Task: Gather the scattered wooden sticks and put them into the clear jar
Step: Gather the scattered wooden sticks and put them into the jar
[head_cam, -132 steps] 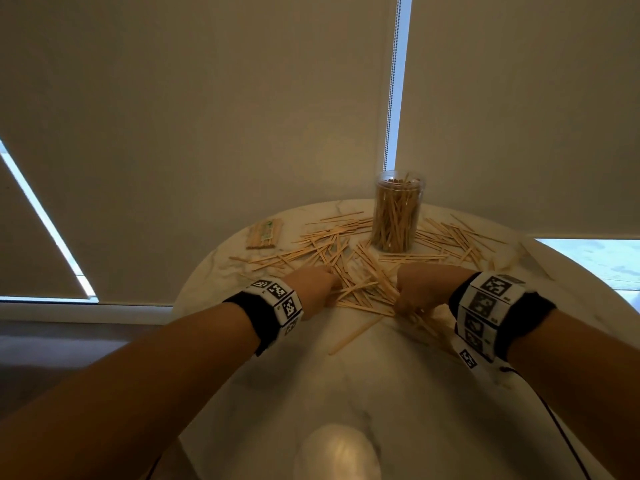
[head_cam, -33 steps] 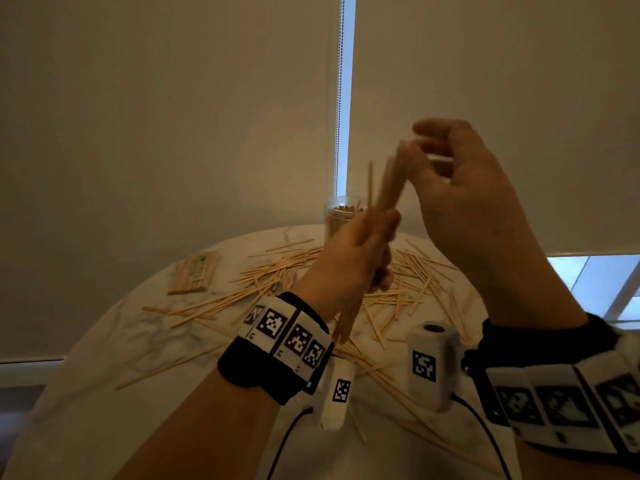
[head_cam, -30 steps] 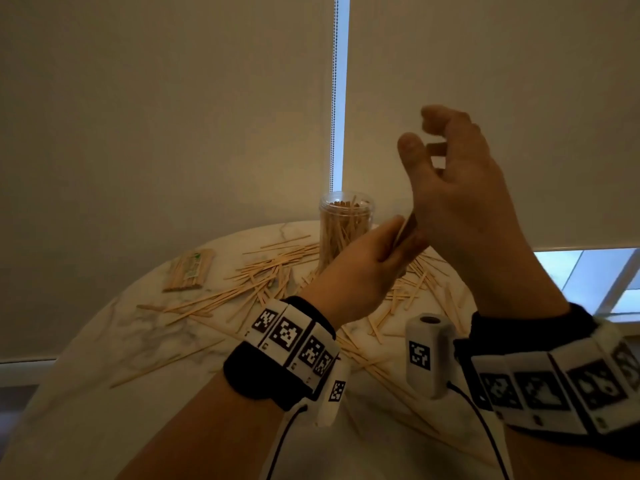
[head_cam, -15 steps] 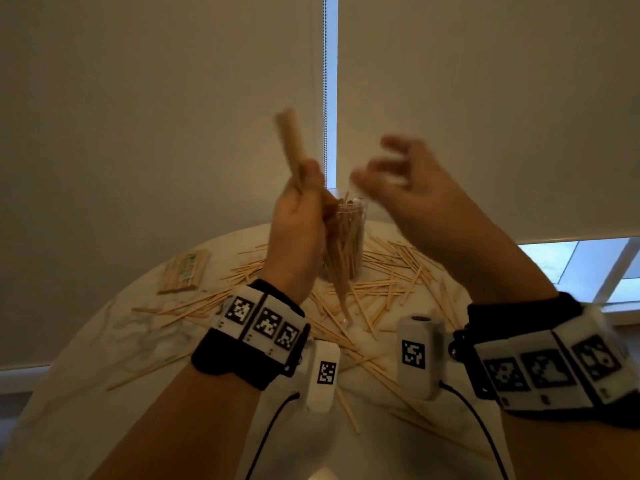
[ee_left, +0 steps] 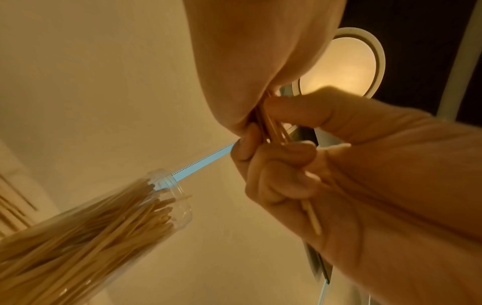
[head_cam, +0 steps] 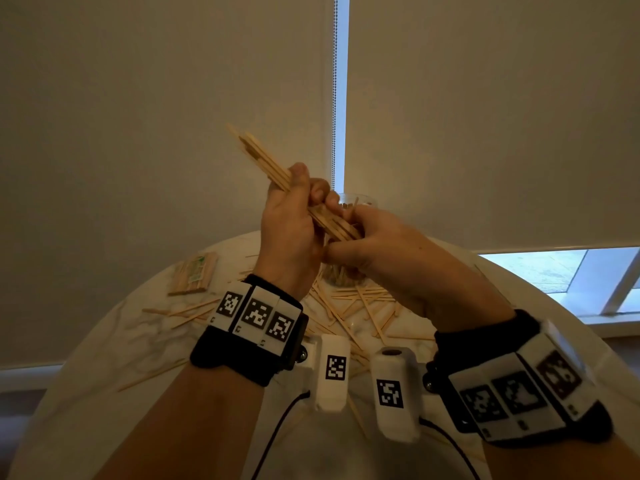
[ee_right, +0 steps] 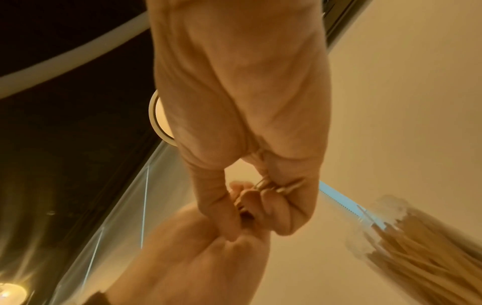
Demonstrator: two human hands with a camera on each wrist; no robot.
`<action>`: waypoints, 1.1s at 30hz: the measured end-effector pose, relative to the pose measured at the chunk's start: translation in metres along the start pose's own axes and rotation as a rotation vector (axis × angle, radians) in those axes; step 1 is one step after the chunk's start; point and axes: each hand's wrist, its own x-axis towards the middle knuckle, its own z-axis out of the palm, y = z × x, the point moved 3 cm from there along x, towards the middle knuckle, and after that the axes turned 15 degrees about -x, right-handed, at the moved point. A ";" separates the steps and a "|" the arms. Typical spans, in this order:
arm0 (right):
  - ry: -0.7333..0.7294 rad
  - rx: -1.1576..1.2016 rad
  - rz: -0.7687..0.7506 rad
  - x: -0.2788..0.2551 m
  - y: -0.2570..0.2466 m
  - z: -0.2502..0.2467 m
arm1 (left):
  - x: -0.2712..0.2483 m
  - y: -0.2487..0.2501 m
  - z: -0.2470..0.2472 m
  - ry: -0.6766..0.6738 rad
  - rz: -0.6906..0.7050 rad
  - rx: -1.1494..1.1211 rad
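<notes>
A bundle of wooden sticks point(head_cam: 266, 161) slants up to the left above the table, and my left hand point(head_cam: 304, 199) grips it round the middle. My right hand point(head_cam: 349, 233) curls its thumb and fingers round the bundle's lower end. In the left wrist view the sticks point(ee_left: 271, 128) run between both hands, and one stick lies across the right palm. The clear jar point(head_cam: 356, 200), packed with sticks, stands just behind the hands with only its rim and base showing. It appears fuller in the left wrist view, jar point(ee_left: 91, 227), and in the right wrist view, jar point(ee_right: 417, 258).
Several loose sticks point(head_cam: 360, 306) lie scattered on the round white marble table point(head_cam: 104, 341) under and around the hands. A wrapped packet of sticks point(head_cam: 194, 273) lies at the back left. Roller blinds hang close behind the table, with a window at the right.
Half a second ago my left hand held the bundle nearly upright and my right hand was open beside it. Now the bundle leans left and my right hand has closed on its lower end.
</notes>
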 end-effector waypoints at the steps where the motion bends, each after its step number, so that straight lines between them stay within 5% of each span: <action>1: 0.012 0.004 -0.005 0.000 -0.001 0.000 | -0.002 -0.001 0.002 -0.025 -0.029 0.008; 9: -0.167 -0.193 0.094 -0.001 0.012 0.001 | 0.000 0.013 0.002 0.033 0.136 0.059; 20: 0.228 -0.389 -0.134 0.006 0.002 -0.013 | -0.017 -0.021 0.013 -0.157 -0.167 0.372; 26: 0.364 -0.624 -0.112 0.008 0.010 -0.019 | -0.013 -0.027 0.005 -0.118 -0.360 0.357; 33: 0.279 -0.611 -0.149 0.007 0.009 -0.017 | -0.011 -0.017 0.005 -0.110 -0.401 0.344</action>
